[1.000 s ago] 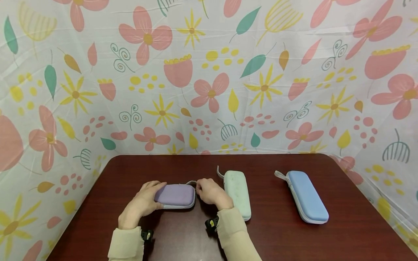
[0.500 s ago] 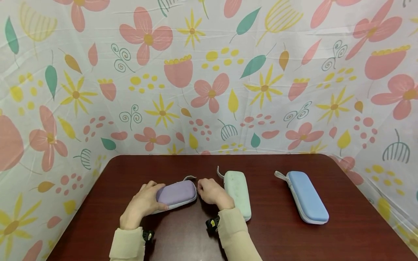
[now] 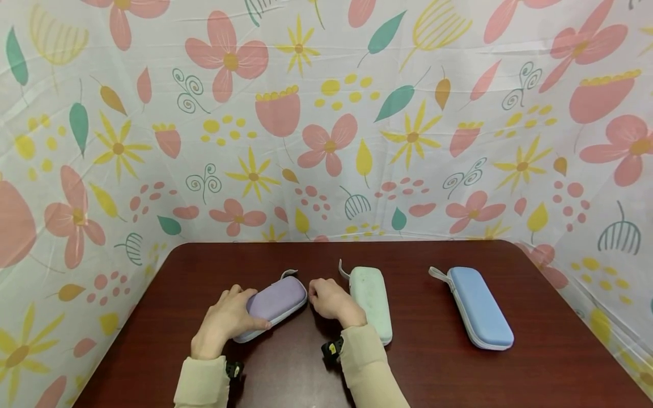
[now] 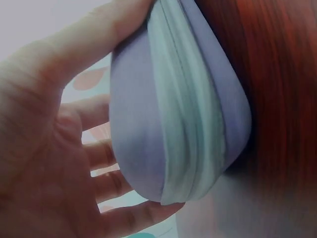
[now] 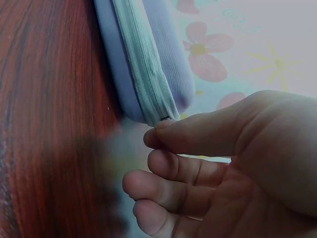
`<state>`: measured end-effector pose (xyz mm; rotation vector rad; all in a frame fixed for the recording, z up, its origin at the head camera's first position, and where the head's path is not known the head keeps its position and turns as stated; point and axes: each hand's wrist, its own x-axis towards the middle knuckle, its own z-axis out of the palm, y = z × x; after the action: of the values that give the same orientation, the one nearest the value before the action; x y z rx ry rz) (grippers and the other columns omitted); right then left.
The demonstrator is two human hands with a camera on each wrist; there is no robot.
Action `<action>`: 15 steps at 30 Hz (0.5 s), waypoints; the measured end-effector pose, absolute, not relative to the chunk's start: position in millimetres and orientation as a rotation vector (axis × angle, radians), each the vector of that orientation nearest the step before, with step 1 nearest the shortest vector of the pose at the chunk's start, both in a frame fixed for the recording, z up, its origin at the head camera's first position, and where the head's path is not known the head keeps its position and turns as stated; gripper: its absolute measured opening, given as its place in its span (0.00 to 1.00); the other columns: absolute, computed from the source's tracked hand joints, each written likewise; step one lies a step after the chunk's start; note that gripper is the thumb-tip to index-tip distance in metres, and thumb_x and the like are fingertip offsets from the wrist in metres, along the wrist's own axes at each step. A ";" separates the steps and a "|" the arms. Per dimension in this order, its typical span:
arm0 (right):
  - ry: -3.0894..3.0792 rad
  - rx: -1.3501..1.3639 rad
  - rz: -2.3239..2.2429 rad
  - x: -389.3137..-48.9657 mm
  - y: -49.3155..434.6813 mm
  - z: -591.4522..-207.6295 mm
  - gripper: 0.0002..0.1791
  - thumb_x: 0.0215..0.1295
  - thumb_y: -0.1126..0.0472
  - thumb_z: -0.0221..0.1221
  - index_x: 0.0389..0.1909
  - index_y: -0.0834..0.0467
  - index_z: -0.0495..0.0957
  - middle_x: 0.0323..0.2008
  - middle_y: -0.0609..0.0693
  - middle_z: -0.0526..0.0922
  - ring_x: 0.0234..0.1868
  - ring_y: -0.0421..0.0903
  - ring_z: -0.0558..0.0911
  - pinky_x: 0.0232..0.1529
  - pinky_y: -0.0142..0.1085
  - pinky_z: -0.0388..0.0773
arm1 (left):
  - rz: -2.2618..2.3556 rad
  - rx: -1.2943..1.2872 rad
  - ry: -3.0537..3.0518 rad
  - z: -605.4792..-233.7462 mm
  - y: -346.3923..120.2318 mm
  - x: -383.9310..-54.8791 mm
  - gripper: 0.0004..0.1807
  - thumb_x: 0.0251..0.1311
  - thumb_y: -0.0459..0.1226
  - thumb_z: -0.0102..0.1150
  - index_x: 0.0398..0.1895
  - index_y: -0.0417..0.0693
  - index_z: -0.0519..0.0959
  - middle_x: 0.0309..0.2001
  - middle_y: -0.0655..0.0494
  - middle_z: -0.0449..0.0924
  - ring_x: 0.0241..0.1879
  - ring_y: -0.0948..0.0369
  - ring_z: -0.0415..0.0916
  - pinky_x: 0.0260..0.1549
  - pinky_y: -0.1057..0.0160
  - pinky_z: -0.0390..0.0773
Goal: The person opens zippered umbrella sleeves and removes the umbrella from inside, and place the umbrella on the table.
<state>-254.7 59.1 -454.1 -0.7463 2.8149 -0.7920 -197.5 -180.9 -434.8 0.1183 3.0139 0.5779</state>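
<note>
A purple zip case (image 3: 278, 299) with a pale zip band lies slanted on the table in the head view. My left hand (image 3: 224, 317) grips its near-left end, thumb along the front side and fingers over the far side. In the left wrist view the zip band (image 4: 185, 114) runs along the case's edge and looks closed there. My right hand (image 3: 330, 300) is at the case's right end. Its thumb and forefinger pinch at the end of the zip band in the right wrist view, apparently on the zipper pull (image 5: 165, 118), mostly hidden by the fingertips. The other fingers are loosely curled.
Just right of my right hand lies a mint green case (image 3: 371, 300), partly behind the forearm. Farther right is a blue case (image 3: 480, 306) with a wrist strap (image 3: 440, 275). All lie on the dark brown table (image 3: 418, 374), backed by a flower-print cloth (image 3: 326, 113).
The purple case has turned anticlockwise, its left end swinging toward me and its strap moving left. My left hand shifted slightly right and nearer with it. The right hand has barely moved.
</note>
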 end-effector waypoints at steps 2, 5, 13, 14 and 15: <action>2.817 -0.752 -0.793 -254.8 59.0 -453.9 0.10 0.67 0.69 0.56 0.25 0.56 0.74 0.24 0.45 0.72 0.27 0.41 0.72 0.31 0.35 0.71 | 0.566 0.120 3.020 -434.9 -180.0 -197.2 0.48 0.36 0.60 0.77 0.62 0.48 0.76 0.51 0.46 0.72 0.50 0.47 0.69 0.36 0.40 0.73; 2.819 -0.752 -0.791 -254.7 58.8 -454.0 0.10 0.66 0.69 0.56 0.25 0.56 0.74 0.24 0.45 0.72 0.27 0.41 0.72 0.31 0.35 0.71 | 0.554 0.111 3.020 -435.4 -178.2 -197.7 0.49 0.35 0.62 0.76 0.63 0.48 0.76 0.50 0.46 0.72 0.50 0.47 0.70 0.36 0.41 0.73; 2.809 -0.734 -0.787 -255.3 58.4 -454.3 0.11 0.67 0.68 0.55 0.25 0.54 0.73 0.24 0.44 0.72 0.27 0.41 0.72 0.31 0.35 0.71 | 0.527 0.090 3.012 -436.1 -173.7 -198.0 0.50 0.36 0.64 0.74 0.63 0.47 0.75 0.50 0.45 0.73 0.47 0.47 0.71 0.37 0.43 0.74; 2.809 -0.736 -0.788 -255.4 58.5 -454.5 0.11 0.67 0.68 0.55 0.25 0.54 0.73 0.24 0.44 0.72 0.27 0.41 0.72 0.31 0.35 0.71 | 0.525 0.090 3.012 -435.7 -173.3 -197.7 0.50 0.36 0.64 0.74 0.62 0.46 0.75 0.50 0.44 0.73 0.47 0.47 0.71 0.37 0.42 0.74; 2.809 -0.735 -0.786 -255.4 58.4 -454.7 0.11 0.67 0.68 0.55 0.25 0.54 0.73 0.24 0.44 0.72 0.27 0.41 0.72 0.31 0.35 0.71 | 0.521 0.090 3.011 -435.6 -172.8 -197.7 0.50 0.36 0.65 0.73 0.62 0.46 0.75 0.50 0.44 0.73 0.47 0.47 0.71 0.37 0.42 0.74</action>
<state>-255.4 58.4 -454.7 -0.7346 2.8092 -0.7855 -197.7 -172.8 -435.6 0.0904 3.0114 0.5215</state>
